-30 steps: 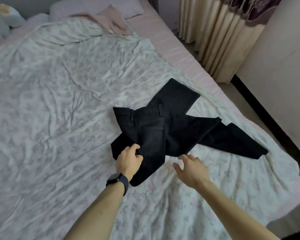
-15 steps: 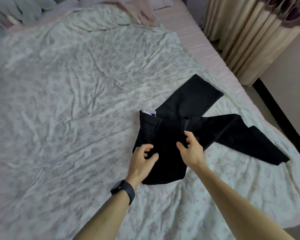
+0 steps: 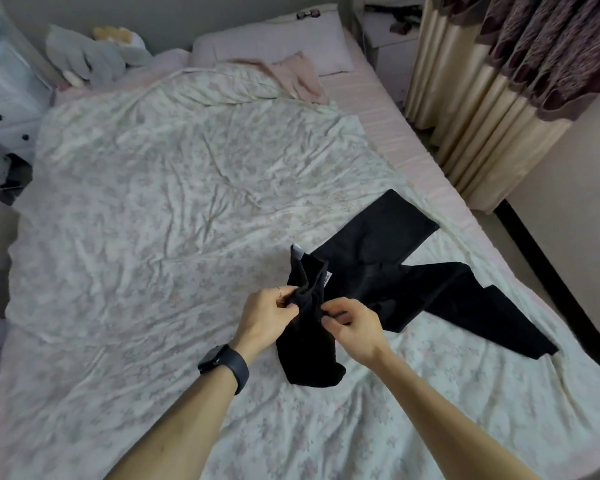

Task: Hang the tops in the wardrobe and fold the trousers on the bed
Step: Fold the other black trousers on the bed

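Pinching trousers [image 3: 390,277] waist between left hand [image 3: 264,317], right hand [image 3: 356,325].

The bed [image 3: 413,157] carries a floral quilt [image 3: 153,202] (creased); black trousers [image 3: 395,278] lie on it; pillow [image 3: 274,43] beyond.

Head view, steep downward over bed [image 3: 146,209], close.

The trousers [image 3: 388,275] lie on the bed's [image 3: 153,220] near right part, pillow [image 3: 278,46] at its far end.
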### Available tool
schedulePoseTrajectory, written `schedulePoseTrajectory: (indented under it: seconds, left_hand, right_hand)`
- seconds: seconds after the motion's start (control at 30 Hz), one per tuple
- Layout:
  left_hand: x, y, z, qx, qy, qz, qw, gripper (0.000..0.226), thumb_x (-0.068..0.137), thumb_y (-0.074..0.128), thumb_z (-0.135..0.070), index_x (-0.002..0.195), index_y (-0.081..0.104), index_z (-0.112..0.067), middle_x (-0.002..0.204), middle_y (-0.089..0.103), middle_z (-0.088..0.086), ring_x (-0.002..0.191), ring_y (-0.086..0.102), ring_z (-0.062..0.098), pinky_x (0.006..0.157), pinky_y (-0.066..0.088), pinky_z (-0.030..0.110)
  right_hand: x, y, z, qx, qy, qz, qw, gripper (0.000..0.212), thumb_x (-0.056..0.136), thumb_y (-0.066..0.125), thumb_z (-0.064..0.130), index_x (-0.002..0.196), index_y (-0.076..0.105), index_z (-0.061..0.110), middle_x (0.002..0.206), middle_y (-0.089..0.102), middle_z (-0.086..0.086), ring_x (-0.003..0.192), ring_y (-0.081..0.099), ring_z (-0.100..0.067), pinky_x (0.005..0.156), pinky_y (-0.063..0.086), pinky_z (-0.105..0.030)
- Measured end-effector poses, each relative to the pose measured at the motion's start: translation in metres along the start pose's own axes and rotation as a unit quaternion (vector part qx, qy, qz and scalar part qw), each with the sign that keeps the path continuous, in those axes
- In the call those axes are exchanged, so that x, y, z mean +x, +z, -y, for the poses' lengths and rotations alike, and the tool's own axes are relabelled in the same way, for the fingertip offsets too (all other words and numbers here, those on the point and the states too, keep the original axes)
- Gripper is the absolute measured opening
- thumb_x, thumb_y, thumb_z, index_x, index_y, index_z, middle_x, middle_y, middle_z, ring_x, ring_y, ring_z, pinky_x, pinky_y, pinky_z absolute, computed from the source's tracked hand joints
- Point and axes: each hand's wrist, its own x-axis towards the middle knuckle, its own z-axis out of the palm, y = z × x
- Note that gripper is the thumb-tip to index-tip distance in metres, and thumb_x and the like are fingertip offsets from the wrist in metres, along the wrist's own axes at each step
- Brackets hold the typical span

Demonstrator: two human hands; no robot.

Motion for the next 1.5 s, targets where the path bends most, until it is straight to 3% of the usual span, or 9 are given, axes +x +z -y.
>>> schedulePoseTrajectory:
  seconds: [0.23, 0.37, 0.53, 0.67, 0.77, 0.97, 1.2, 1.33, 1.5]
  left_hand:
    - [-0.048, -0.062, -0.017, 0.061, 0.042, 0.026, 0.997, 0.044, 0.081, 0.060, -0.013, 0.102, 0.073, -0.050, 0.078, 0.069, -0.035, 0.061, 0.064, -0.005, 0.051, 0.040, 0.008]
    - [-0.075, -0.094, -0.021, 0.041, 0.040, -0.009, 0.998, 0.049, 0.081, 0.062, -0.012, 0.095, 0.067, -0.059, 0.084, 0.075, -0.023, 0.077, 0.071, 0.004, 0.069, 0.059, 0.028]
    - [-0.101, -0.144, -0.008, 0.006, 0.020, -0.086, 0.996, 0.049, 0.081, 0.061, -0.007, 0.082, 0.074, -0.055, 0.084, 0.074, -0.027, 0.083, 0.069, -0.005, 0.080, 0.059, 0.024]
    - [-0.121, -0.170, 0.001, -0.014, 0.004, -0.120, 0.993, 0.038, 0.081, 0.060, -0.009, 0.077, 0.076, -0.043, 0.078, 0.074, -0.019, 0.078, 0.070, -0.001, 0.076, 0.059, 0.027]
    - [-0.139, -0.185, 0.003, -0.034, -0.010, -0.151, 0.988, 0.030, 0.081, 0.058, -0.009, 0.079, 0.076, -0.034, 0.076, 0.074, -0.010, 0.076, 0.071, 0.009, 0.078, 0.060, 0.035]
    - [-0.171, -0.210, 0.001, -0.059, 0.007, -0.163, 0.985, 0.039, 0.079, 0.058, -0.006, 0.078, 0.074, -0.042, 0.079, 0.074, -0.013, 0.079, 0.069, 0.005, 0.064, 0.055, 0.016]
    - [-0.234, -0.246, 0.005, -0.056, 0.070, -0.144, 0.985, 0.007, 0.088, 0.076, -0.039, 0.093, 0.075, -0.036, 0.088, 0.075, -0.008, 0.085, 0.069, 0.003, 0.078, 0.051, 0.019]
    - [-0.282, -0.278, -0.011, -0.029, 0.141, -0.225, 0.964, 0.009, 0.095, 0.066, -0.043, 0.098, 0.070, -0.035, 0.078, 0.073, -0.013, 0.078, 0.066, 0.001, 0.068, 0.048, 0.019]
    - [-0.366, -0.330, -0.061, -0.007, 0.241, -0.324, 0.915, 0.021, 0.100, 0.057, -0.036, 0.083, 0.063, -0.026, 0.064, 0.062, -0.008, 0.070, 0.059, 0.013, 0.058, 0.040, 0.028]
  right_hand:
    - [0.015, -0.019, 0.047, -0.343, -0.205, 0.007, 0.917, 0.109, 0.076, 0.076, 0.023, 0.158, 0.009, 0.046, 0.165, 0.005, -0.008, 0.138, 0.030, -0.032, 0.105, 0.042, -0.046]
    - [0.023, -0.006, 0.070, -0.479, -0.278, 0.047, 0.831, 0.074, 0.079, 0.075, 0.045, 0.145, 0.042, 0.045, 0.168, 0.008, -0.003, 0.151, 0.009, -0.031, 0.119, 0.021, -0.048]
    - [0.010, -0.014, 0.070, -0.486, -0.221, 0.027, 0.845, 0.046, 0.090, 0.059, 0.064, 0.129, 0.063, 0.040, 0.160, 0.034, 0.006, 0.151, 0.019, -0.025, 0.119, 0.020, -0.045]
    - [-0.005, -0.024, 0.076, -0.408, -0.185, 0.014, 0.894, 0.030, 0.103, 0.046, 0.050, 0.111, 0.066, 0.029, 0.116, 0.065, 0.008, 0.112, 0.061, -0.025, 0.088, 0.050, -0.039]
    - [-0.022, -0.015, 0.082, -0.331, -0.158, 0.014, 0.930, 0.022, 0.105, 0.043, 0.042, 0.105, 0.056, 0.025, 0.096, 0.060, 0.003, 0.082, 0.062, -0.025, 0.070, 0.053, -0.042]
    - [-0.047, 0.018, 0.084, -0.200, -0.045, 0.012, 0.979, 0.019, 0.102, 0.051, 0.022, 0.118, 0.060, 0.019, 0.104, 0.066, -0.009, 0.098, 0.062, -0.028, 0.082, 0.051, -0.037]
    - [-0.121, -0.010, 0.148, -0.198, -0.033, -0.139, 0.970, 0.028, 0.104, 0.041, 0.029, 0.126, 0.058, 0.028, 0.087, 0.064, -0.002, 0.073, 0.057, -0.026, 0.064, 0.045, -0.034]
    - [-0.201, -0.038, 0.231, 0.001, -0.092, -0.229, 0.969, 0.041, 0.090, 0.040, 0.007, 0.106, 0.069, 0.030, 0.102, 0.069, 0.000, 0.068, 0.062, -0.010, 0.057, 0.049, -0.025]
    - [-0.340, -0.057, 0.337, 0.171, -0.160, -0.278, 0.932, 0.036, 0.066, 0.054, 0.026, 0.098, 0.069, 0.028, 0.076, 0.064, 0.011, 0.072, 0.056, -0.015, 0.069, 0.042, -0.030]
